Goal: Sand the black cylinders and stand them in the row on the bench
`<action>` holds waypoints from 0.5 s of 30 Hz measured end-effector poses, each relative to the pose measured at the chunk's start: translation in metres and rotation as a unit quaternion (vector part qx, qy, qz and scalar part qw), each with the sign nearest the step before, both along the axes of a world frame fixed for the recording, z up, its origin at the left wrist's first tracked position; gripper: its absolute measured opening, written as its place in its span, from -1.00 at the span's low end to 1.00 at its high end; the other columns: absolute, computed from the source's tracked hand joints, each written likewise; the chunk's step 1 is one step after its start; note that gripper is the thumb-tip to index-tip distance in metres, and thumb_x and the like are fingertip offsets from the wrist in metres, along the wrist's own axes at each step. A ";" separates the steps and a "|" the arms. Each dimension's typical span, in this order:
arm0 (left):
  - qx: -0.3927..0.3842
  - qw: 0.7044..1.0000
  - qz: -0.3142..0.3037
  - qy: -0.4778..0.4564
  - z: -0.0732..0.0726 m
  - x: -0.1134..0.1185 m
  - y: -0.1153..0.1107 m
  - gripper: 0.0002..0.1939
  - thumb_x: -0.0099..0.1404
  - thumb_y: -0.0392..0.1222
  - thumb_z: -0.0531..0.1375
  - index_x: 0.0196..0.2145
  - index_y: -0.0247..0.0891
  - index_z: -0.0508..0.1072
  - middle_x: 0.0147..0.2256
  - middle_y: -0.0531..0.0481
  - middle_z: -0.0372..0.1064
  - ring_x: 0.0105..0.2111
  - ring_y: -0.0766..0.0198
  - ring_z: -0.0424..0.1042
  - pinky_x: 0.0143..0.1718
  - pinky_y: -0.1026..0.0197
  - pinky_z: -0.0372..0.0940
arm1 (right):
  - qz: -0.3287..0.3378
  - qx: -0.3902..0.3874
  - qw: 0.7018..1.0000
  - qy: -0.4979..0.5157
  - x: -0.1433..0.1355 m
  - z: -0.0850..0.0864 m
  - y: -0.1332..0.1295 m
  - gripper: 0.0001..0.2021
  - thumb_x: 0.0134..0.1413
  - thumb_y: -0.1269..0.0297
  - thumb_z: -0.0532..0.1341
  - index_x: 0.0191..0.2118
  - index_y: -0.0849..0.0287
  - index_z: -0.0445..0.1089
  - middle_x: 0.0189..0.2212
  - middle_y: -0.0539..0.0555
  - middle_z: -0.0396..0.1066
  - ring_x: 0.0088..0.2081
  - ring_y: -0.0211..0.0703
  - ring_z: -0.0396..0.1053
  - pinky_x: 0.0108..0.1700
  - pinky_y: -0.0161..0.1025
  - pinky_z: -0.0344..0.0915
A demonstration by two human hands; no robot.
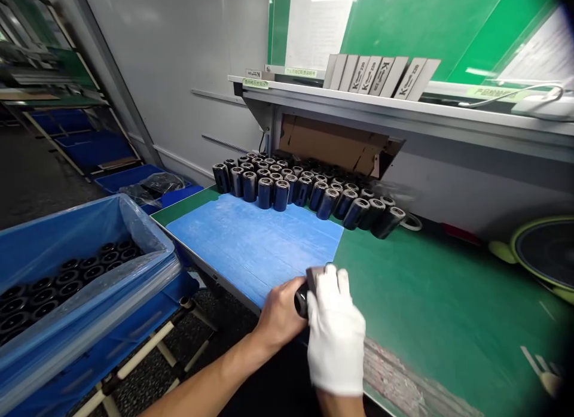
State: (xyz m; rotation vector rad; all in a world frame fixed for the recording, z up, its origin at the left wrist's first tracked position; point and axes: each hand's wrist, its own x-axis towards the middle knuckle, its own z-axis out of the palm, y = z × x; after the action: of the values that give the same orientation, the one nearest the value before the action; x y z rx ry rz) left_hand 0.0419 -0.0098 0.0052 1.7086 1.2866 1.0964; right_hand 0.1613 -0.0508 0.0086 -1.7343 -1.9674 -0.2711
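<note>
My bare left hand (282, 312) is wrapped round a glossy black cylinder (301, 301), whose end shows beside the fingers. In a white glove, my right hand (336, 327) grips a small grey-brown block (315, 274) that looks like a sanding block, held against the cylinder. The gloved fingers cover most of the block, and the contact between the two is partly hidden. Both hands are over the near edge of the bench, by a blue mat (260, 237). Beyond the mat, several rows of similar black cylinders (281, 195) stand upright.
At the left is a blue bin (147, 225), lined with plastic and holding more black cylinders (67, 279). A shelf (305, 93) above the bench carries several blocks marked 220 (381, 76). A round, green-rimmed fan-like object (547, 255) sits at the right of the green bench top (430, 297).
</note>
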 end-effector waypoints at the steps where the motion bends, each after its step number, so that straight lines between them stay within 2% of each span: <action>1: 0.008 1.000 0.005 0.014 0.000 0.000 0.000 -0.57 0.14 -0.31 0.30 0.00 -0.19 0.56 -0.10 -0.06 0.60 -0.11 0.07 0.58 -0.06 0.20 0.44 | -0.008 -0.011 1.000 -0.003 0.000 0.005 0.002 -0.52 0.40 0.37 -0.09 0.35 0.19 0.20 0.36 0.23 0.11 0.39 0.30 0.00 -0.04 0.05 0.48; 3: 0.012 1.000 0.008 0.022 -0.002 0.001 0.000 -0.56 0.14 -0.33 0.30 0.01 -0.19 0.56 -0.08 -0.06 0.60 -0.10 0.07 0.58 -0.05 0.20 0.44 | -0.013 0.004 1.000 -0.020 -0.001 0.011 0.000 -0.51 0.38 0.37 -0.05 0.36 0.23 0.17 0.33 0.29 0.15 0.37 0.30 0.06 -0.12 0.00 0.49; 5: 0.016 1.000 0.001 0.016 -0.003 0.000 -0.001 -0.61 0.23 -0.32 0.24 0.02 -0.17 0.55 -0.05 -0.04 0.59 -0.09 0.11 0.58 0.00 0.19 0.43 | -0.007 0.023 0.999 -0.041 -0.004 0.013 -0.007 -0.50 0.37 0.36 0.01 0.37 0.23 0.14 0.28 0.33 0.23 0.34 0.28 0.13 -0.21 -0.06 0.49; 7: 0.020 1.000 0.000 0.020 -0.005 0.000 -0.003 -0.66 0.28 -0.32 0.20 0.00 -0.17 0.55 -0.05 -0.04 0.59 -0.11 0.14 0.57 0.00 0.19 0.42 | -0.009 0.030 0.999 -0.037 -0.008 0.013 -0.012 -0.50 0.36 0.37 0.03 0.37 0.23 0.14 0.26 0.33 0.26 0.33 0.26 0.13 -0.17 -0.06 0.48; 9: 0.018 0.999 0.012 0.035 -0.004 0.000 -0.005 -0.72 0.28 -0.32 0.20 -0.08 -0.19 0.57 -0.12 -0.06 0.61 -0.18 0.14 0.58 -0.10 0.21 0.44 | -0.016 0.021 1.000 -0.016 -0.011 0.014 -0.012 -0.52 0.37 0.39 0.00 0.35 0.23 0.16 0.30 0.29 0.21 0.36 0.25 0.09 -0.06 -0.02 0.46; 11: 0.012 0.999 0.019 0.039 -0.004 0.001 -0.005 -0.77 0.29 -0.32 0.19 -0.13 -0.20 0.58 -0.18 -0.06 0.61 -0.22 0.15 0.57 -0.18 0.24 0.44 | -0.011 0.026 1.000 0.001 -0.013 0.015 -0.009 -0.54 0.38 0.38 -0.01 0.33 0.25 0.19 0.30 0.29 0.20 0.34 0.27 0.11 -0.04 -0.01 0.44; 15: 0.027 0.999 0.004 0.020 -0.008 0.002 0.004 -0.68 0.32 -0.30 0.14 -0.01 -0.15 0.54 -0.07 -0.03 0.59 -0.12 0.16 0.56 -0.01 0.20 0.42 | 0.027 0.043 0.998 0.028 -0.017 0.017 -0.004 -0.55 0.38 0.38 -0.07 0.28 0.23 0.28 0.22 0.31 0.29 0.27 0.26 0.21 -0.08 0.00 0.42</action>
State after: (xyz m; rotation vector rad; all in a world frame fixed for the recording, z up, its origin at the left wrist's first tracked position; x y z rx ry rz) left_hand 0.0436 -0.0060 -0.0031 1.7760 1.3000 1.1155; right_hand 0.1438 -0.0547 0.0260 -1.6151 -1.9315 -0.2799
